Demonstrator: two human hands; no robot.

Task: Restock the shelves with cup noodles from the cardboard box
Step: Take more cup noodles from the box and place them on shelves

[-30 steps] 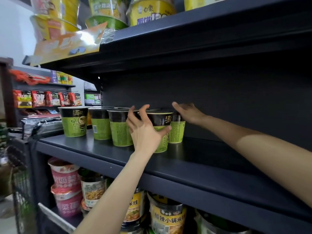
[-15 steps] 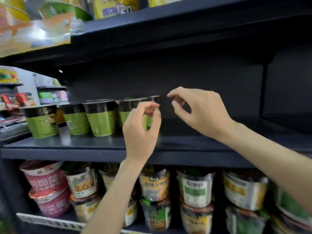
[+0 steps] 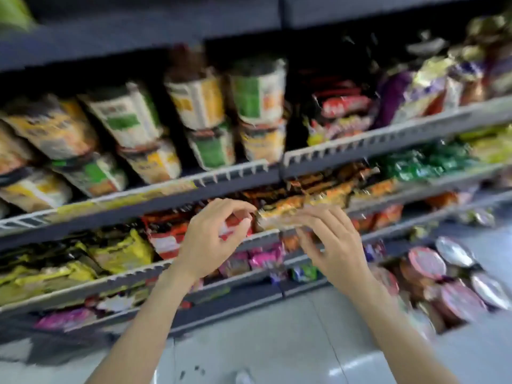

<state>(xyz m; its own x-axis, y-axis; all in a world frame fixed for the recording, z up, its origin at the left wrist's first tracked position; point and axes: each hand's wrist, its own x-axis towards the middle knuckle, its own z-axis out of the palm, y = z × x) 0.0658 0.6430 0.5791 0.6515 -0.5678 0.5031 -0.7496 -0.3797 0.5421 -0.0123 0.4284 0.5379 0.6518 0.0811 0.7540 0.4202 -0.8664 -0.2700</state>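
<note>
Both the left hand (image 3: 210,242) and right hand (image 3: 332,245) hung loose-fingered and empty before the packet shelves (image 3: 235,173), left of lid-up cup noodles (image 3: 454,284)

View blurred and tilted. Dark grey metal shelving unit (image 3: 238,187) spans the frame in several tiers, each front edged with a pale toothed plastic rail (image 3: 388,138). Glossy light grey tiled floor (image 3: 277,336) below, showing bright reflections and thin joint lines.
</note>
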